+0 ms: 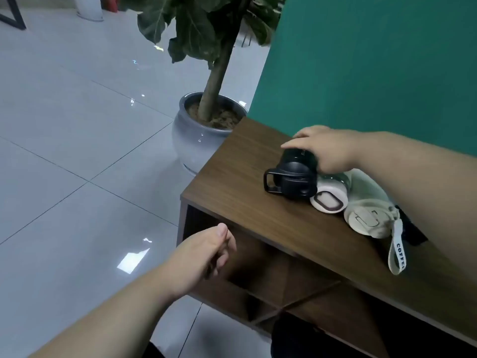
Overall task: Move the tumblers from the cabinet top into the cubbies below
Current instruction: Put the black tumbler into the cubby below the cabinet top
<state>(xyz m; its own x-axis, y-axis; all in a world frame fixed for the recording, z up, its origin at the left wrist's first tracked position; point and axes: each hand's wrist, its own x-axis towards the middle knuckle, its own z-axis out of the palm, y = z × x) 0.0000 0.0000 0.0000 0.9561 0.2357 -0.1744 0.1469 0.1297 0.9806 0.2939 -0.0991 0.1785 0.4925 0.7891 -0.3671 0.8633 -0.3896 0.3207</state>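
my right hand (327,148) wraps the black tumbler (294,174) on the cabinet top (232,182) | white tumbler (329,197) touches it | my left hand (206,254) loosely curled, holding nothing, before a cubby (258,257)

Viewpoint: your one wide-angle camera sits on your head, above the brown wood-grain cabinet top (247,182).
Direction: you look forward and steeply down, the frame tilted so the cabinet runs diagonally.
Nearness: close; both your forearms enter from the lower and right edges.
Reach: your view takes in the glossy pale tiled floor (77,125) and flat green wall (374,60).
Overlap: no second view.
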